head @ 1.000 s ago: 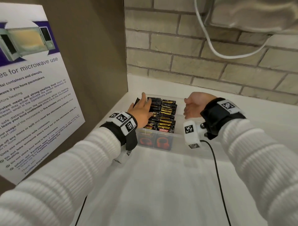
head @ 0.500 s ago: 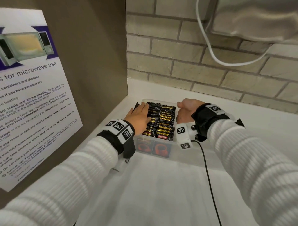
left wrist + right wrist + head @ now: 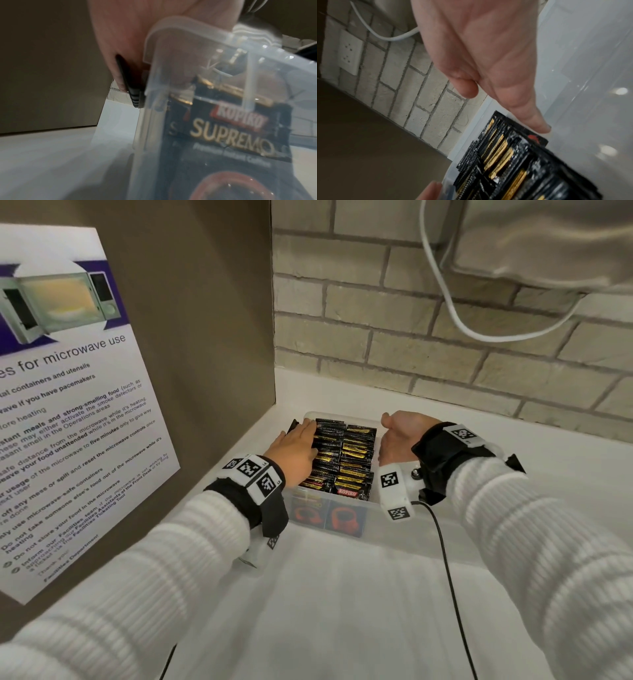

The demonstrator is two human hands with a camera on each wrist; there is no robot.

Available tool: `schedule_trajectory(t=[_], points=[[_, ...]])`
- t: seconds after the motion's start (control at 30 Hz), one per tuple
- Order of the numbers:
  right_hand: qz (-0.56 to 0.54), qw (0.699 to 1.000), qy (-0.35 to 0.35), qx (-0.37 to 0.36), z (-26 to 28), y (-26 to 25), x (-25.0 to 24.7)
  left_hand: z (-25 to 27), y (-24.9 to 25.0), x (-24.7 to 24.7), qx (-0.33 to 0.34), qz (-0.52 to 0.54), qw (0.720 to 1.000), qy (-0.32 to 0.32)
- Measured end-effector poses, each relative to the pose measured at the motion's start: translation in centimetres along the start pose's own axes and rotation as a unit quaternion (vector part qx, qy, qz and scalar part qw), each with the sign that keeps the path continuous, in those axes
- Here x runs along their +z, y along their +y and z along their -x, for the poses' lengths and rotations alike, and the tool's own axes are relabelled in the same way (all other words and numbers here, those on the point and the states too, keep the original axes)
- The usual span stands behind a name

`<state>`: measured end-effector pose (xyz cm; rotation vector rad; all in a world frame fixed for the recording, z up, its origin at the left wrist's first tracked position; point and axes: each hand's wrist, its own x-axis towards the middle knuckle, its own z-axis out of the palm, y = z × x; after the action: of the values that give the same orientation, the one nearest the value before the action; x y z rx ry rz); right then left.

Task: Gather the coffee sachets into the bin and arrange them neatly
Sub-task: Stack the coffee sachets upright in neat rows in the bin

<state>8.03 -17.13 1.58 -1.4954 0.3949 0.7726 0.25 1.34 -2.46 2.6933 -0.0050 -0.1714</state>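
Note:
A clear plastic bin [image 3: 342,416] stands on the white counter and holds two rows of black-and-gold coffee sachets [image 3: 354,453], set on edge. My left hand [image 3: 298,446] lies flat on the left row with straight fingers. One black sachet [image 3: 294,426] sticks out past the bin's left rim beside that hand; in the left wrist view this sachet [image 3: 127,83] sits between the hand [image 3: 128,33] and the bin [image 3: 171,35]. My right hand [image 3: 394,440] stands on edge at the bin's right side, palm facing the sachets. In the right wrist view its fingers [image 3: 530,119] are straight and a fingertip touches the sachets [image 3: 505,155].
A brown side panel with a microwave notice [image 3: 68,405] closes off the left. The brick wall [image 3: 411,337] is close behind the bin, with a white cable [image 3: 455,320] hanging above. A black wrist cable [image 3: 445,559] trails over the white counter [image 3: 342,611].
My right hand has moved left from beside the bin to its right side, up against the right row. The left hand has stayed flat on the left row.

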Motion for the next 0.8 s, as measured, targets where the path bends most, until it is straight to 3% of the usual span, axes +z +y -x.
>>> schedule_trajectory(t=[0.13,0.33,0.4,0.7,0.73,0.8], points=[[-0.044,0.997,-0.015,0.054,1.3,0.6,-0.9,0.1,-0.8,-1.0,-0.013,0.124,0.992,-0.019],[0.064,0.987,-0.090,0.116,2.7,2.6,0.5,1.0,-1.1,-1.6,-0.003,0.167,0.985,-0.035],[0.076,0.983,-0.115,0.119,2.6,3.0,1.2,1.5,-0.7,-1.7,0.004,0.177,0.983,-0.041],[0.059,0.988,-0.110,0.089,2.5,4.3,2.6,2.4,-0.8,-1.5,0.000,0.165,0.986,-0.018],[0.075,0.987,-0.103,0.099,3.0,4.2,3.0,2.4,-0.7,-1.6,0.002,0.168,0.986,-0.016],[0.259,0.964,-0.023,0.055,4.1,4.0,3.7,2.7,-0.6,-1.6,0.010,0.175,0.985,-0.012]])
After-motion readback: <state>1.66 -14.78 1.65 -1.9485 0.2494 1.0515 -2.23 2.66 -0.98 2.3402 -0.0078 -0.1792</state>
